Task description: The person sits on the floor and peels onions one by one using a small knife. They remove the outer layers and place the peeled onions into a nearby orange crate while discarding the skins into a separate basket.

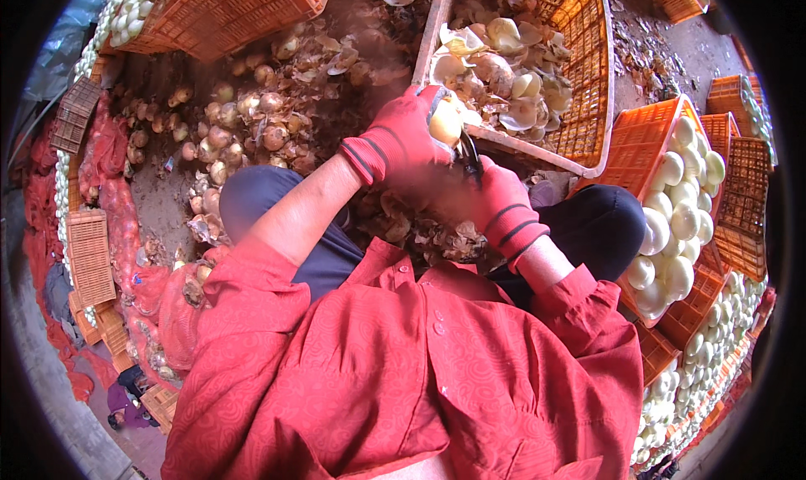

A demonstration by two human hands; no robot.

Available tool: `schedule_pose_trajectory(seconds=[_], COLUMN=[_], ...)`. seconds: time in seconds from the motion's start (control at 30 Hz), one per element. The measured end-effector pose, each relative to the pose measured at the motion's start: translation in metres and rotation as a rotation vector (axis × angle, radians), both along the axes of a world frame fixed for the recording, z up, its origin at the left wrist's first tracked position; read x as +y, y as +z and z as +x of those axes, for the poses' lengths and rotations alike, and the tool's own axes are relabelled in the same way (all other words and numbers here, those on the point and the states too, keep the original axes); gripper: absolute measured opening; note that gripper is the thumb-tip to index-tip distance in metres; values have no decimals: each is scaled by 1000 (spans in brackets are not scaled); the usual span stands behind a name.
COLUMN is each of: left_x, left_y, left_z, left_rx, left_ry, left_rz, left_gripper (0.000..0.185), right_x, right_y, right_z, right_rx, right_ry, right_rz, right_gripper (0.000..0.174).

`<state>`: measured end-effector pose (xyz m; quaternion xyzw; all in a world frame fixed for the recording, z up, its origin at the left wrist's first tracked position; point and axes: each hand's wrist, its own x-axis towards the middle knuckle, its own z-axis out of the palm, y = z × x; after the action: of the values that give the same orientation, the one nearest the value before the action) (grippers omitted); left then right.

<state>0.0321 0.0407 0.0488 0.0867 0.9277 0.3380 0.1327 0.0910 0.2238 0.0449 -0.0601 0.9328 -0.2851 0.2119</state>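
In the head view, my left hand point(403, 131), in a red knitted glove with dark stripes, grips a yellowish onion point(446, 124). My gloved right hand point(504, 200) is closed around a black-handled tool point(470, 156), whose dark upper part touches or nearly touches the onion's right side. Whether that tool is a knife or a peeler cannot be made out. Just beyond both hands, an orange plastic crate point(582, 58) holds loose onion skins point(522, 112) and peeled outer layers. Dry skins point(434, 228) also cover the ground between my knees.
Unpeeled onions point(274, 137) lie heaped at the left beside red mesh sacks point(173, 304). Crates of peeled white onions point(683, 209) stand close at the right. Another orange crate point(233, 14) is at the upper left. A person point(129, 398) is visible far off at the lower left.
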Motion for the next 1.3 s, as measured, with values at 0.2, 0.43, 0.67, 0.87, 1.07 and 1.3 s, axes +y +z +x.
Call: schedule_pose_trajectory(seconds=[0.2, 0.43, 0.67, 0.87, 1.07, 1.3], left_x=[-15, -22, 4, -15, -23, -13], left_y=[-10, -20, -4, -7, -15, -5], left_z=[-15, -21, 12, -6, -20, -6], left_rx=[-125, -178, 491, 127, 118, 127], left_ry=[-33, -60, -110, 54, 55, 101], left_rz=[199, 327, -377, 78, 86, 18], left_gripper=[82, 75, 99, 91, 94, 93], right_x=[-6, -11, 7, -3, -12, -3], right_y=[0, -2, -41, 16, 10, 20], right_z=[4, 6, -11, -11, -31, -31], right_rx=[154, 151, -62, -33, 44, 20], right_ry=[64, 75, -104, 22, 113, 171], right_rz=[89, 200, -337, -103, 69, 58], right_gripper=[22, 22, 22, 25, 24, 24])
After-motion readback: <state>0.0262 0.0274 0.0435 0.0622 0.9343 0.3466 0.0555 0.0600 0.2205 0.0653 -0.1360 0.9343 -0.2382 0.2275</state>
